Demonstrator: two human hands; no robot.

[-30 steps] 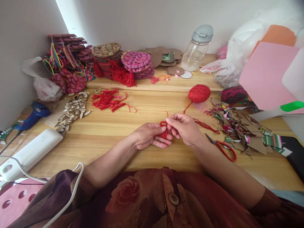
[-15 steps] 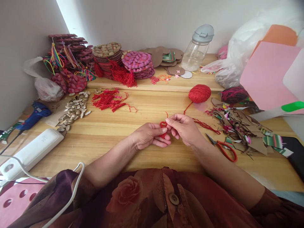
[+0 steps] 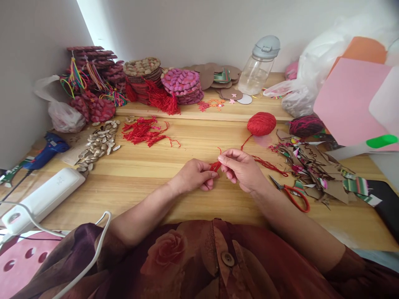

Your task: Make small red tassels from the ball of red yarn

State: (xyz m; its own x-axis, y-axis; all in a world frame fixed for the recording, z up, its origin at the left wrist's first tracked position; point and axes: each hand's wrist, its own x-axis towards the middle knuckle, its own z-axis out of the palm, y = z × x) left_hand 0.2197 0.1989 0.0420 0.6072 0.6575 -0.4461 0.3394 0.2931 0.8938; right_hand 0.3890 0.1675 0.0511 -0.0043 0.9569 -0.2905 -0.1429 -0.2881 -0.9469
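Near the middle of the wooden table (image 3: pixel 137 203), a small bunch of red yarn (image 3: pixel 215 166) spans the short gap between my two hands, touching both. From my left hand (image 3: pixel 193 176) it lies to the right, and from my right hand (image 3: pixel 243 168) to the left; neither is clearly nearer. The part I can see runs roughly left to right, while my left fingers hide the rest. My left thumb and curled fingers press together on the bunch. My right thumb and forefinger pinch the yarn at its right side, with a thin loose end (image 3: pixel 219 150) poking up toward the far side. Beyond my right hand sits the red ball (image 3: pixel 262 123), its strand trailing nearer; the scissors (image 3: pixel 301 199) lie to the right, beside my forearm.
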